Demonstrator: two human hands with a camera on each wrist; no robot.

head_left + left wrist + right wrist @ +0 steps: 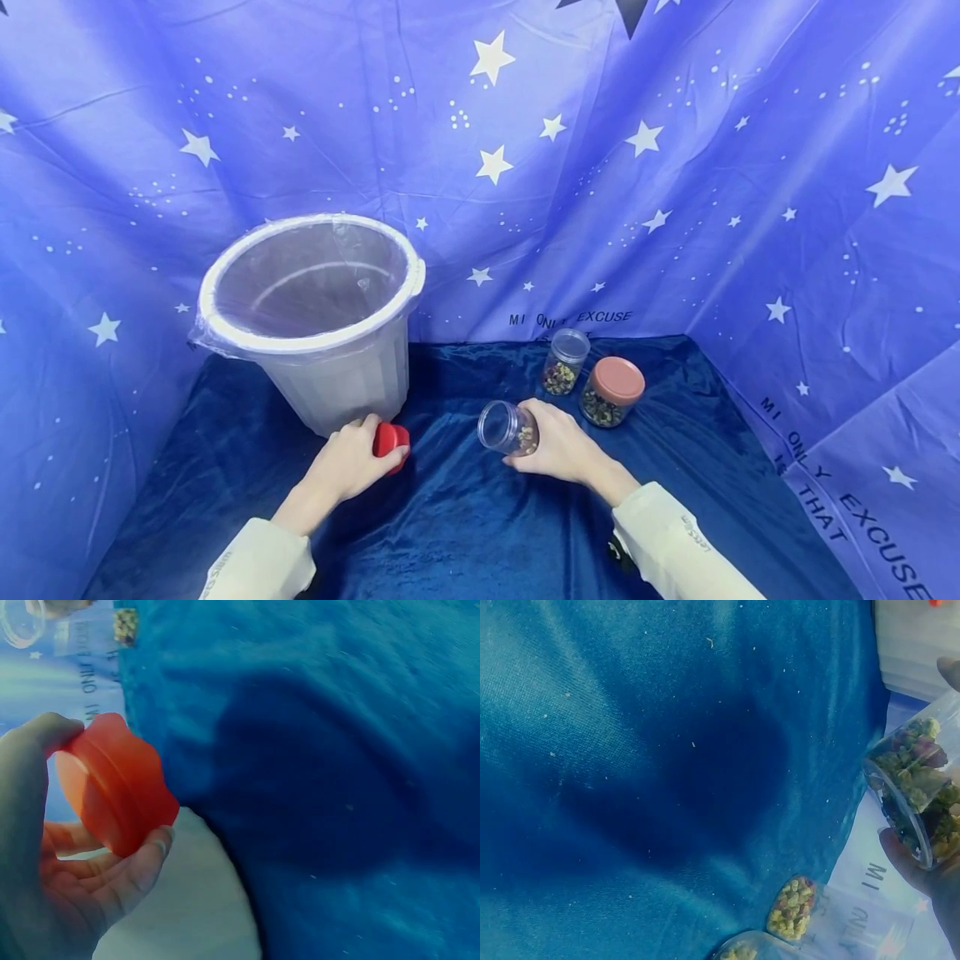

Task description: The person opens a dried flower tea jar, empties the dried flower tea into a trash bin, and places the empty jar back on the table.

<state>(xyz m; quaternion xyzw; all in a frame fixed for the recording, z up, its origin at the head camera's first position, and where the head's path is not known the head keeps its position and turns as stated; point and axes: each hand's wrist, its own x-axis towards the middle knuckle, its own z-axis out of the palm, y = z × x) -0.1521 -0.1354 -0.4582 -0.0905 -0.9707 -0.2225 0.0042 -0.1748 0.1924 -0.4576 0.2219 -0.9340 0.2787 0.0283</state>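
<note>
My left hand [348, 460] grips a red lid [392, 446] with a scalloped edge, in front of the white bin. In the left wrist view thumb and fingers pinch the lid [118, 784] by its rim. My right hand [558, 442] holds a clear lidless jar [501, 427], tilted so that its mouth faces left. Dried, mixed-colour pieces lie inside this jar [926, 776], toward its base. Behind the right hand stand an uncapped clear jar [566, 362] with similar pieces and a wider jar [609, 400] closed by a pink lid [618, 381].
A white bin [337, 383] lined with a clear bag stands at the back left, its mouth upward. Dark blue cloth [457, 533] covers the table. A blue star-printed curtain [450, 192] hangs behind and along both sides.
</note>
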